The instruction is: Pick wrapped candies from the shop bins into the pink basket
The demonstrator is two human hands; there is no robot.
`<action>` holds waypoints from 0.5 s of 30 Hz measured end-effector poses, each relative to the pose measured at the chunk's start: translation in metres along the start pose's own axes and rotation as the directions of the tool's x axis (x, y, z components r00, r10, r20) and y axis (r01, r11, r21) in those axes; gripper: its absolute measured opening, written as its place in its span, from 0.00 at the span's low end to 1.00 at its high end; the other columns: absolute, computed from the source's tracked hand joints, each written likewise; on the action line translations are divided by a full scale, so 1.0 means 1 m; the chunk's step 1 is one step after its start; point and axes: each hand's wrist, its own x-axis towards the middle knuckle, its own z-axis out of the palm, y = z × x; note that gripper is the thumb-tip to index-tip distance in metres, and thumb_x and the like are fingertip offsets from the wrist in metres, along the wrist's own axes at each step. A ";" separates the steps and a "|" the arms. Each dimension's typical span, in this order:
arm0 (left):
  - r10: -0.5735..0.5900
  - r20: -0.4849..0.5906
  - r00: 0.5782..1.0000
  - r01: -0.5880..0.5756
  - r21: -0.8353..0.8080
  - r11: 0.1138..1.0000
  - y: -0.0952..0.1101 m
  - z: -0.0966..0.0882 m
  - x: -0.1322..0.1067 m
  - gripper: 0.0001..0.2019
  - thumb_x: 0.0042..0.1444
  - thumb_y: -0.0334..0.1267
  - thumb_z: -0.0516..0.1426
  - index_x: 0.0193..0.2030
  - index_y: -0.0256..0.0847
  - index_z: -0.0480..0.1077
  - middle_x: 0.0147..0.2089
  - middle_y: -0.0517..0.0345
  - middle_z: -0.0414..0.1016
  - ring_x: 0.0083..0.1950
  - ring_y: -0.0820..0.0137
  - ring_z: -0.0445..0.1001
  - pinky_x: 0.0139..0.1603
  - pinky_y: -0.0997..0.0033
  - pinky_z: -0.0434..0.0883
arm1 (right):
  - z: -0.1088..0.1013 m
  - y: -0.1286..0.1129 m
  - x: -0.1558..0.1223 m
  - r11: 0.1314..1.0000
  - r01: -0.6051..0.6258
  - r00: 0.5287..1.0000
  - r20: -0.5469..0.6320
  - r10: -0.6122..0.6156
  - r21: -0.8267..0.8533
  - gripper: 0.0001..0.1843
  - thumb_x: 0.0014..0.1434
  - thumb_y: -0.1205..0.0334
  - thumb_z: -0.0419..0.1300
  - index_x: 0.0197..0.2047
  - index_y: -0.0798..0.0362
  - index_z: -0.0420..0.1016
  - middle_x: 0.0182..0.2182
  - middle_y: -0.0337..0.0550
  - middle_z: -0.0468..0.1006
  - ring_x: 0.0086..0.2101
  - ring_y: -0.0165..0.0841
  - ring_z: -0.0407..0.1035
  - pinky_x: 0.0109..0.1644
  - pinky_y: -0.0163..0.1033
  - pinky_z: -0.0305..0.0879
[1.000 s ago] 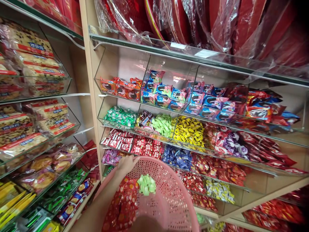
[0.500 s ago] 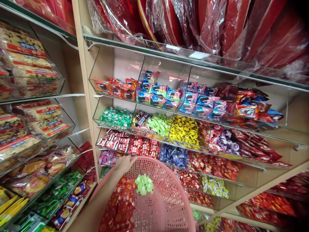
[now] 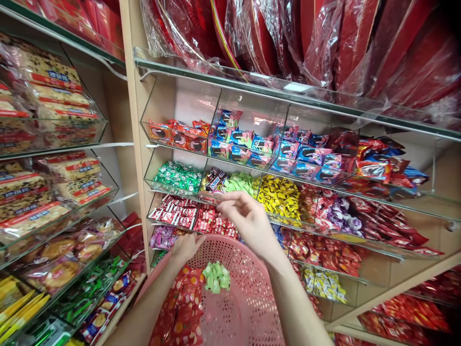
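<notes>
My left hand [image 3: 186, 248] is wrapped over the far rim of a pink perforated plastic basket [image 3: 250, 276]. Inside the basket lie red packets [image 3: 180, 307] on the left and a small pile of light green wrapped candies [image 3: 216, 277]. Above the rim, my right hand [image 3: 247, 218] reaches toward the shelf with loosely bent fingers, and nothing shows in them. Just beyond its fingers are a bin of dark Snickers packs [image 3: 215, 179] and another of light green candies [image 3: 241, 183], partly hidden by the hand.
Clear-fronted bins hold green candies [image 3: 176, 177], yellow candies [image 3: 279, 198] and red-and-white packets [image 3: 173, 211]. Blue-pink packets [image 3: 239, 138] fill the row above. A glass shelf [image 3: 259, 81] carries red plastic-wrapped items. Packaged cakes [image 3: 54, 77] stand at left.
My right hand has come into view from below and now reaches over the basket to the shelf. The left hand keeps its hold on the rim. The view has shifted slightly.
</notes>
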 end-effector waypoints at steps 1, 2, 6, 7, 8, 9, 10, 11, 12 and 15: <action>0.004 -0.021 1.000 -0.004 0.020 1.000 0.000 0.000 0.000 0.32 0.55 0.60 0.37 0.44 0.36 0.70 0.41 0.41 0.75 0.44 0.55 0.72 0.42 0.61 0.64 | -0.007 0.014 0.013 0.970 -0.133 0.975 -0.200 0.092 -0.205 0.14 0.56 0.58 0.51 0.45 0.50 0.69 0.29 0.39 0.72 0.29 0.29 0.66 0.35 0.38 0.63; 0.014 -0.040 0.999 -0.012 0.042 0.999 0.000 0.001 0.000 0.32 0.55 0.60 0.37 0.43 0.36 0.70 0.40 0.41 0.75 0.43 0.55 0.72 0.42 0.60 0.64 | -0.013 0.030 0.024 0.944 -0.207 0.951 -0.281 0.132 -0.258 0.14 0.55 0.58 0.52 0.43 0.53 0.70 0.27 0.42 0.72 0.29 0.32 0.66 0.35 0.40 0.62; 0.060 -0.092 0.994 -0.050 0.111 0.993 0.001 0.005 0.002 0.31 0.56 0.59 0.37 0.39 0.37 0.70 0.36 0.42 0.76 0.39 0.55 0.74 0.38 0.61 0.66 | -0.021 0.085 0.045 0.687 -0.491 0.862 -0.415 0.292 -0.536 0.14 0.54 0.55 0.51 0.35 0.54 0.73 0.28 0.48 0.74 0.33 0.38 0.69 0.35 0.40 0.60; 0.069 -0.099 0.993 -0.057 0.117 0.991 0.001 0.006 0.003 0.31 0.56 0.59 0.36 0.39 0.37 0.70 0.36 0.42 0.76 0.39 0.55 0.74 0.38 0.61 0.66 | -0.020 0.094 0.046 0.622 -0.519 0.852 -0.417 0.318 -0.586 0.15 0.55 0.54 0.51 0.34 0.54 0.73 0.29 0.49 0.75 0.34 0.39 0.69 0.35 0.39 0.60; 0.075 -0.104 0.992 -0.062 0.121 0.991 0.001 0.007 0.004 0.31 0.56 0.58 0.36 0.38 0.37 0.70 0.35 0.42 0.76 0.39 0.55 0.74 0.37 0.61 0.66 | -0.018 0.100 0.047 0.581 -0.528 0.849 -0.410 0.334 -0.620 0.16 0.55 0.52 0.50 0.33 0.54 0.74 0.31 0.51 0.75 0.35 0.39 0.69 0.35 0.39 0.60; 0.077 -0.109 0.991 -0.064 0.122 0.990 0.000 0.007 0.004 0.31 0.57 0.58 0.36 0.38 0.37 0.70 0.35 0.42 0.76 0.38 0.55 0.74 0.37 0.61 0.66 | -0.017 0.105 0.048 0.552 -0.532 0.847 -0.407 0.343 -0.642 0.17 0.55 0.52 0.50 0.33 0.54 0.74 0.32 0.52 0.76 0.35 0.40 0.70 0.35 0.39 0.60; 0.077 -0.112 0.991 -0.064 0.122 0.991 -0.001 0.008 0.005 0.31 0.57 0.58 0.36 0.38 0.37 0.70 0.35 0.43 0.76 0.38 0.55 0.74 0.37 0.61 0.66 | -0.015 0.108 0.050 0.529 -0.536 0.844 -0.406 0.350 -0.658 0.18 0.55 0.51 0.49 0.32 0.54 0.75 0.32 0.52 0.76 0.35 0.40 0.70 0.35 0.39 0.60; 0.075 -0.113 0.991 -0.062 0.119 0.991 -0.002 0.008 0.005 0.31 0.56 0.59 0.35 0.38 0.37 0.70 0.35 0.43 0.76 0.38 0.55 0.74 0.37 0.61 0.66 | -0.014 0.110 0.051 0.514 -0.541 0.841 -0.409 0.355 -0.666 0.19 0.55 0.51 0.49 0.32 0.54 0.75 0.33 0.53 0.76 0.35 0.40 0.70 0.34 0.39 0.60; 0.071 -0.114 0.991 -0.058 0.117 0.992 -0.003 0.008 0.005 0.32 0.56 0.59 0.35 0.39 0.37 0.70 0.35 0.43 0.76 0.39 0.55 0.74 0.37 0.61 0.66 | -0.014 0.112 0.053 0.505 -0.545 0.838 -0.410 0.361 -0.669 0.19 0.55 0.51 0.49 0.32 0.54 0.75 0.33 0.53 0.76 0.35 0.41 0.70 0.34 0.39 0.60; 0.049 -0.101 0.994 -0.038 0.107 0.994 -0.006 0.007 0.005 0.33 0.55 0.60 0.35 0.39 0.37 0.71 0.36 0.43 0.76 0.39 0.55 0.74 0.37 0.61 0.66 | -0.014 0.118 0.056 0.523 -0.551 0.833 -0.395 0.387 -0.650 0.16 0.53 0.53 0.51 0.31 0.54 0.75 0.32 0.52 0.77 0.34 0.40 0.70 0.32 0.37 0.60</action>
